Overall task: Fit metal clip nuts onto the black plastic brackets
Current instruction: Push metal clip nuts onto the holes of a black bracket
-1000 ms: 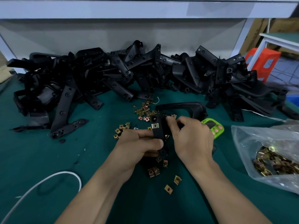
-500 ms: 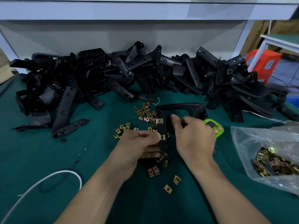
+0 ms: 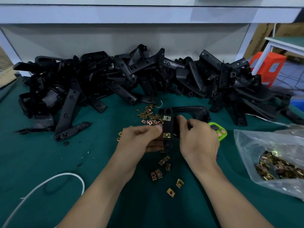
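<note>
Both hands hold one black plastic bracket (image 3: 168,127) upright over the green mat. Two brass clip nuts sit on its strip, an upper clip nut (image 3: 167,118) and a lower clip nut (image 3: 166,135). My left hand (image 3: 139,142) pinches the strip's left edge at the lower nut. My right hand (image 3: 197,140) grips the bracket from the right, fingers curled behind it. Loose clip nuts (image 3: 148,115) lie scattered beyond the hands, and several more clip nuts (image 3: 162,168) lie below them.
A long heap of black brackets (image 3: 131,79) runs along the back of the green table (image 3: 49,162). A clear bag of clip nuts (image 3: 278,163) lies at right. A green timer (image 3: 218,130) sits behind my right hand. A white cable (image 3: 54,180) curves at lower left.
The bracket has been raised and turned so its strip faces me. A second clip nut now sits lower on the strip, where my left thumb presses.
</note>
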Motion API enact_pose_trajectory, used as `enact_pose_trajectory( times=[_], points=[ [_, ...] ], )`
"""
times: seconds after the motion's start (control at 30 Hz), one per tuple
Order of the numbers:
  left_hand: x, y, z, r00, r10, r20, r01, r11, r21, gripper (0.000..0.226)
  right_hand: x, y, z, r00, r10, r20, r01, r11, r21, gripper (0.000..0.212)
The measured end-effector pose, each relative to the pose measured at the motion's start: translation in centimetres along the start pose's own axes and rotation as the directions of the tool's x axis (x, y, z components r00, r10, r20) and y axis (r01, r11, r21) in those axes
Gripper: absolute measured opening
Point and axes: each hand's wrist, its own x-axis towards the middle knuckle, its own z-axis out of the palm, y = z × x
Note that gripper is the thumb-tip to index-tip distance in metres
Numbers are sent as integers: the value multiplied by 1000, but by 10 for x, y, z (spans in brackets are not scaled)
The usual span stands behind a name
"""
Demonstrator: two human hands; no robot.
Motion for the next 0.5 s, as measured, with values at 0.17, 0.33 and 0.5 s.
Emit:
enact_pose_trajectory(
  times=[0.17,0.33,0.5],
  points=[
    [0,-2,1,999,-13,47,6,988,154,17,-1,0,1,999,-37,-6,37,998,-51,60],
    [5,2,-10,994,0,-112,11,995,101,9,4,3,-5,1000,3,-12,-3,999,-35,57],
    [11,1,-31,885,340,-320,-38,736,676,19,8,5,-9,999,37,-28,-37,999,-17,55]
  ],
)
